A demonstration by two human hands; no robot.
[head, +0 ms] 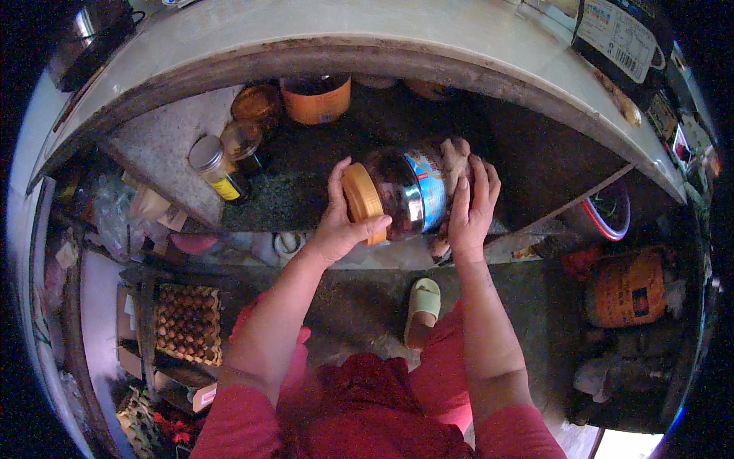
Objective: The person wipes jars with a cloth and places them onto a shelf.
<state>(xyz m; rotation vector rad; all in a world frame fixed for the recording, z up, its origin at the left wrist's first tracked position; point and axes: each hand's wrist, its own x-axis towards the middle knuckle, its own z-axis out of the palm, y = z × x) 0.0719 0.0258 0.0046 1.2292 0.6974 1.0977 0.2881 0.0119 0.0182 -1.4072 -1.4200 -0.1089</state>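
Observation:
A large dark jar with an orange screw lid and a blue label lies tilted on its side between my hands, over the shelf under the counter. My left hand grips the lid end, its thumb on the lid's near side. At the other end, my right hand holds the base together with a light-brown knobbly piece that looks like ginger root. Part of the jar's base is hidden behind my right fingers. To the left, a glass jar with a silver lid and a yellow label stands on the shelf.
The counter's edge curves above the shelf. Further back on the shelf sits an orange-labelled tub. Egg trays stand low at the left. At the right are a red-rimmed basin and an orange sack.

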